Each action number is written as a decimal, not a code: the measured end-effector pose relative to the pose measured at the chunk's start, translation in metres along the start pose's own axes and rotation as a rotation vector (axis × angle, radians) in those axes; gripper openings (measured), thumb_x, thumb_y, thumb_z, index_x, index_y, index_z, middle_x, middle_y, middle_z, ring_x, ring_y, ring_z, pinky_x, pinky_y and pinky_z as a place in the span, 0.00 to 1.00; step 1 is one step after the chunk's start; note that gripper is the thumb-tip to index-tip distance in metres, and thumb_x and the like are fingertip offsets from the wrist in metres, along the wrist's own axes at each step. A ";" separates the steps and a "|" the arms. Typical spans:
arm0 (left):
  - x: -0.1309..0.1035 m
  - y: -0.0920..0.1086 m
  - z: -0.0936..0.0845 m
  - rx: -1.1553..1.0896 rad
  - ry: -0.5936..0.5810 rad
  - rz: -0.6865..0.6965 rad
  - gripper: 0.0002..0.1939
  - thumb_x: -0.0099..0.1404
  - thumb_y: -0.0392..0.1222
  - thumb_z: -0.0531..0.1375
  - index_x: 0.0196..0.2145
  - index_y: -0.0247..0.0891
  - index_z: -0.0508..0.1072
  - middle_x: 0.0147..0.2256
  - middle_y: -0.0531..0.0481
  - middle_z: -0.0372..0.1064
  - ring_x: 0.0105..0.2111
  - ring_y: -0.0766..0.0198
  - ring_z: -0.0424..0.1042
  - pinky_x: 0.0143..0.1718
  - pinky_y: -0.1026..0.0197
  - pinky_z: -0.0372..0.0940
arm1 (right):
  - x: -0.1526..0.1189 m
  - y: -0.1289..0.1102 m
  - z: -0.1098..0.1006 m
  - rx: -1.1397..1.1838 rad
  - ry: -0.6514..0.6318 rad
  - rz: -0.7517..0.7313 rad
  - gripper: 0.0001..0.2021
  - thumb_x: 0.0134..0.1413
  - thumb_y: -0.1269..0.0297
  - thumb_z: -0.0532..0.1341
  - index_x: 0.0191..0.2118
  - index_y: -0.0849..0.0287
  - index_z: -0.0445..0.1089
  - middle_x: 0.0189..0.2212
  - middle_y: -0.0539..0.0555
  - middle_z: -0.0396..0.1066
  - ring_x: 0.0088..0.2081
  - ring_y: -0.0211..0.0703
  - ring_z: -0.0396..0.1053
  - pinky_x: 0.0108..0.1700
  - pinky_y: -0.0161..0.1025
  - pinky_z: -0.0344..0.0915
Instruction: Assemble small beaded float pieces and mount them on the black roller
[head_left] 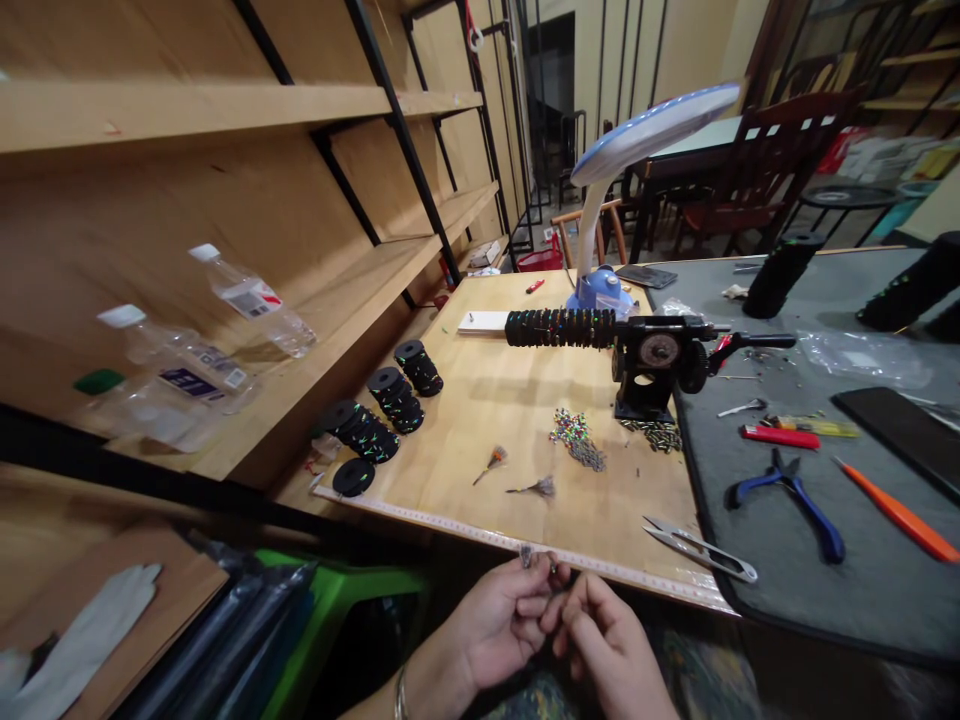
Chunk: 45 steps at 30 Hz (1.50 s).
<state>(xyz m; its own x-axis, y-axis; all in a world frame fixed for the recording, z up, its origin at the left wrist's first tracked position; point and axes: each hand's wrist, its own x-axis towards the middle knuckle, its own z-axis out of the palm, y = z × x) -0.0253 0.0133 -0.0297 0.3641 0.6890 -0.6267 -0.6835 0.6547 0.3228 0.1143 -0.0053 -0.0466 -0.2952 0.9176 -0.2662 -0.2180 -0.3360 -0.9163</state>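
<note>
At the near edge of the wooden board, my left hand is closed in a pinch, palm turned up. A small grey piece shows at its fingertips, too small to name. My right hand is right beside it, fingers pressed together and touching the left fingers; what they hold, if anything, is hidden. On the board ahead lie two small bundles of fine strands, an orange-tipped bundle and a grey bundle. Beyond them are a heap of coloured beads and a heap of small grey metal parts.
A black hand-cranked device carries a wound black roll. Black spools stand left. Thread snips, blue pliers and an orange tool lie right. A desk lamp stands behind; a shelf borders the left.
</note>
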 end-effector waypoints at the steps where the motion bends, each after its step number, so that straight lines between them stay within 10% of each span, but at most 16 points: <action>1: 0.000 0.000 0.000 -0.004 -0.001 -0.004 0.06 0.62 0.33 0.63 0.30 0.25 0.76 0.24 0.52 0.63 0.15 0.82 0.52 0.13 0.78 0.42 | 0.000 0.000 0.000 0.002 0.002 0.002 0.14 0.52 0.55 0.61 0.24 0.58 0.63 0.18 0.47 0.67 0.17 0.32 0.57 0.18 0.28 0.52; 45: 0.000 -0.005 0.000 0.104 -0.009 0.069 0.09 0.56 0.38 0.68 0.30 0.28 0.75 0.21 0.55 0.59 0.15 0.80 0.52 0.14 0.75 0.40 | 0.001 -0.003 0.003 0.036 0.039 0.001 0.12 0.50 0.58 0.61 0.23 0.57 0.61 0.19 0.48 0.67 0.18 0.34 0.60 0.18 0.28 0.53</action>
<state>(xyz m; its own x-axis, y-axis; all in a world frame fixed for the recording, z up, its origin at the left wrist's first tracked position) -0.0221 0.0104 -0.0311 0.3246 0.7360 -0.5941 -0.6381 0.6340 0.4369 0.1123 -0.0040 -0.0431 -0.2594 0.9245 -0.2794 -0.2515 -0.3440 -0.9046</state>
